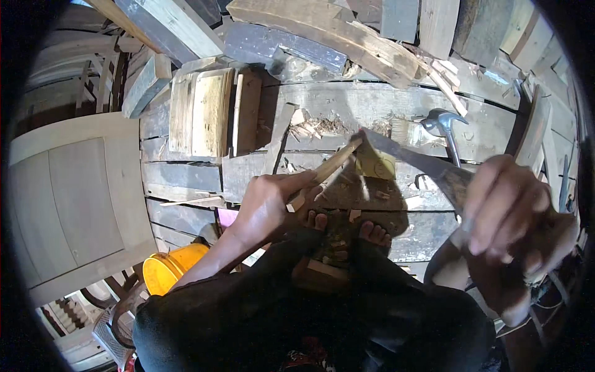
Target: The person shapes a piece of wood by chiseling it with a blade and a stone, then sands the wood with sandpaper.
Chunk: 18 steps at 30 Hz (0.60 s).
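Note:
My left hand (273, 201) is closed around a slim wooden stick (339, 162), which slants up and to the right. In my right hand (511, 214) is a machete (427, 164), its dark blade reaching left. The blade's far end is at the stick's upper end; whether they touch I cannot tell. The right hand is slightly blurred, and the machete's handle is mostly hidden by the fingers. Beneath the blade's tip is a yellowish block-like piece (376, 164) on the floor boards (310, 96). A claw hammer (443, 127) lies beyond the blade.
Several wooden blocks (211, 111) stand at the far left, with heavy beams (322, 34) across the back. Wood chips (307, 128) litter the boards. A panelled wooden door (80, 198) lies left, near a yellow bucket (173, 266). My bare feet (375, 234) are close below the work.

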{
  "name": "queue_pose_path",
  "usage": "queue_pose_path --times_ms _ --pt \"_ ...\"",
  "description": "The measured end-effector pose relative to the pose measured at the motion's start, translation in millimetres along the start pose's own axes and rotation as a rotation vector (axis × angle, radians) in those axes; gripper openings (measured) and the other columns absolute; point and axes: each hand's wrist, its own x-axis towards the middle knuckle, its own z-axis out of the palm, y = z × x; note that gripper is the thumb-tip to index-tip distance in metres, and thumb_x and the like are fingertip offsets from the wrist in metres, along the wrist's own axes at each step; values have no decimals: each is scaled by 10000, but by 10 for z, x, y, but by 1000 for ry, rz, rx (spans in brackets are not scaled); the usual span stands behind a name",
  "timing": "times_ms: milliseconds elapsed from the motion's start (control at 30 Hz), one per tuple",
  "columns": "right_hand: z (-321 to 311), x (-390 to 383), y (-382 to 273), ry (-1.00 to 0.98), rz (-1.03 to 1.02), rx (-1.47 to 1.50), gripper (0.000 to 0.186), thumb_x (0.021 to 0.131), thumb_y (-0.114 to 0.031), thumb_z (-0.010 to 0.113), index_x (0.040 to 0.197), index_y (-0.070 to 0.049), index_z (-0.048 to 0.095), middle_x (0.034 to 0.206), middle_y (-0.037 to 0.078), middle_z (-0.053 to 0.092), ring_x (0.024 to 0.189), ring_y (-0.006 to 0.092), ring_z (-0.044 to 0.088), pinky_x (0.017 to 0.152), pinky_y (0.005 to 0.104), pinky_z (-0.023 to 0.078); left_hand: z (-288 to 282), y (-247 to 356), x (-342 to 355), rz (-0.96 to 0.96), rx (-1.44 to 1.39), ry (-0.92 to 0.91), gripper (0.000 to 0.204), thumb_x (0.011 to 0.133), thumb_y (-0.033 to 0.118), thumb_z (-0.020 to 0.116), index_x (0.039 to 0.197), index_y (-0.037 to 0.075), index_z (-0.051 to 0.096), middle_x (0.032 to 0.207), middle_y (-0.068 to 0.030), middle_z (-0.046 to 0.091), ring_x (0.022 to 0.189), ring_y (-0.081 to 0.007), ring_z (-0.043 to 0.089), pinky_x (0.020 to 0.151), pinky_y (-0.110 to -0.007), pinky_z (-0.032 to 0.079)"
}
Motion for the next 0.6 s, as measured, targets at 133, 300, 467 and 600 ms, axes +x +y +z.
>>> queue_pose_path --times_ms 133,300,467,600 --pt "862 -22 1136 841 -49 -8 201 749 -119 714 894 -15 623 779 93 655 629 159 617 577 304 529 -4 26 -12 -21 13 -23 339 885 125 784 1195 -8 755 1029 -215 775 810 -293 781 749 -374 607" --pt "709 109 838 814 -87 56 199 826 -122 711 940 -12 591 792 105 645 635 171 602 575 312 510 16 -111 -25 -28 -15 -14 304 890 126 783 1166 -1 769 990 -210 780 787 -259 777 725 -349 599" --pt "232 191 107 319 -258 -16 260 993 -348 647 1106 -121 595 836 22 612 756 149 648 626 338 479 10 11 17 22 -15 33 294 886 126 786 1147 -9 770 980 -210 780 765 -286 776 710 -345 602" --pt "603 -144 1396 571 -168 -47 292 778 -129 714 1011 1 594 798 104 646 650 169 596 596 279 495 2 55 35 -18 23 1 290 876 122 803 1121 -30 772 961 -204 783 750 -268 774 693 -350 602"
